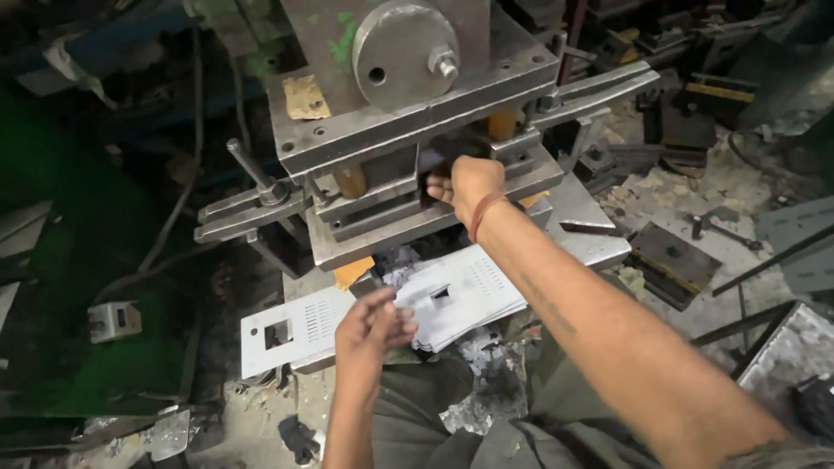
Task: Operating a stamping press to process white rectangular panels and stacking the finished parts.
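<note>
My right hand (pixel 465 184) reaches into the gap of a steel punch press (pixel 408 130) and grips a thin metal sheet (pixel 432 174) standing in the die opening. A reddish band circles that wrist. My left hand (pixel 375 320) rests on the near end of a stack of pale perforated metal sheets (pixel 469 295), fingers pinching the top sheet's edge. One more sheet with a square cut-out (pixel 291 330) lies flat to the left of the stack.
Press clamps and a lever (pixel 252 169) stick out at the left. Dark metal blocks and plates (pixel 673 260) lie on the dusty floor to the right. A metal tray (pixel 795 352) sits at the lower right. Scrap bits litter the ground near my knees.
</note>
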